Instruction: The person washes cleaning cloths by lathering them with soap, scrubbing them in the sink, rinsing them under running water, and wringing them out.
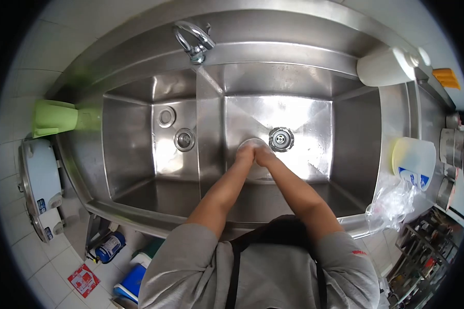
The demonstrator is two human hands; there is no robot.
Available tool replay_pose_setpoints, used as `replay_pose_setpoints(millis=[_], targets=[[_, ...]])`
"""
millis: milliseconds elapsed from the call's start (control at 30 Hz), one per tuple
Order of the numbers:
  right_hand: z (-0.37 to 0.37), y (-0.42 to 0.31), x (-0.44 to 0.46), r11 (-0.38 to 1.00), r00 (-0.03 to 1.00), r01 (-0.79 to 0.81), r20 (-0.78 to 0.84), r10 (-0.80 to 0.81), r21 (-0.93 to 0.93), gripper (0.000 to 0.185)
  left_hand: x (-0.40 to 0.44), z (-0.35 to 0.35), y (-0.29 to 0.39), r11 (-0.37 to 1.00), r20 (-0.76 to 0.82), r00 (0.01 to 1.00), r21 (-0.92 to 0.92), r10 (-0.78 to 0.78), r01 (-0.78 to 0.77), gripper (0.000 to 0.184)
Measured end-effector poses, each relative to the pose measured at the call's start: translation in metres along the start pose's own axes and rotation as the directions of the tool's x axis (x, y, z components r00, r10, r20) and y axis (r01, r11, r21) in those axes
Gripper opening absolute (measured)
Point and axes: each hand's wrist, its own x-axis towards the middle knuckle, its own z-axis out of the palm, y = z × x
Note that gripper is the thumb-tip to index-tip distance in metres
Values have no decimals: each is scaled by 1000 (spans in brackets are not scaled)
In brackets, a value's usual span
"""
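Both arms reach down into the right basin [354,149] of a stainless steel sink. My left hand [246,151] and my right hand [263,155] are close together, low in the basin, left of its drain [281,139]. Between and just beyond them shows a pale, rounded, see-through thing [252,142]; its kind is too small and blurred to tell. The fingers of both hands look curled in around it, and the hands partly hide it.
A chrome faucet [197,51] stands behind the divider. The left basin [129,149] has a drain and a loose round strainer [166,117]. A green pitcher [54,118] is at left. At right are a white jug [386,68], a yellowish bottle [413,157] and a clear plastic bag [392,205].
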Motion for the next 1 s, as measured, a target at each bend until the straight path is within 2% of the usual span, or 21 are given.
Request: replay_pose_setpoints(millis=[67, 100, 133, 167, 200, 233, 267, 333, 433, 533, 567, 667, 700, 800, 867, 900, 967, 1000], targets=[[-47, -18, -41, 989, 962, 149, -228, -148, -14, 31, -30, -25, 2, 998, -125, 991, 40, 56, -51, 24], [-52, -15, -47, 972, 969, 132, -231, -85, 195, 32, -37, -33, 0, 974, -51, 988, 184, 144, -132, 22], [-62, -9, -48, 915, 974, 115, -225, -27, 388, 34, -37, -41, -1, 972, -36, 987, 185, 156, -147, 22], [-65, -6, -51, 937, 959, 137, -279, -44, 322, 34, -36, -47, -1, 969, -21, 985, 184, 170, -163, 22], [-65, -3, -53, 928, 969, 105, -245, -15, 358, 32, -37, -44, -4, 967, 10, 983, 181, 182, -181, 22], [-63, -7, -65, 923, 981, 75, -193, -1, 377, 32, -29, -38, -9, 955, 106, 972, 190, 211, -228, 24], [-74, -11, -71, 920, 987, 52, -159, 11, 387, 31, -16, -22, -18, 941, 4, 952, 149, 306, -303, 25], [-93, -22, -95, 925, 981, 123, -184, -59, 359, 32, 4, 10, -34, 882, -206, 858, 83, 471, -465, 29], [-108, -28, -126, 933, 967, 168, -235, -93, 319, 32, -4, 16, -26, 956, -253, 924, 28, 288, -291, 31], [-116, -18, -146, 913, 970, 115, -242, -18, 391, 30, 10, 17, -13, 974, -185, 957, 69, 225, -216, 32], [-114, -9, -149, 898, 973, 90, -229, 12, 431, 29, 0, 5, -9, 979, -114, 988, -166, 104, -122, 35], [-117, 2, -166, 822, 977, 35, -194, 93, 568, 26, -14, -17, -9, 989, -40, 988, 18, 149, -148, 41], [-121, 0, -172, 773, 980, 21, -167, 110, 634, 26, -39, -44, -2, 988, -4, 988, 5, 158, -158, 44], [-131, -6, -175, 653, 985, -9, -104, 135, 758, 30, -96, -108, 19, 927, 81, 946, 189, 314, -323, 27], [-131, -20, -168, 520, 979, 11, -115, 167, 854, 37, -115, -129, 15, 888, -16, 889, 46, 458, -457, 25], [-133, -30, -169, 463, 976, 85, -167, 140, 882, 41, -125, -140, 14, 852, -73, 851, -19, 521, -523, 24], [-135, -52, -172, 344, 958, 228, -273, 88, 911, 49, -144, -156, 17, 698, -114, 804, -436, 583, -568, 19], [-133, -63, -173, 240, 963, 164, -208, 172, 957, 55, -156, -166, 19, 561, -150, 781, -615, 607, -554, 18]])
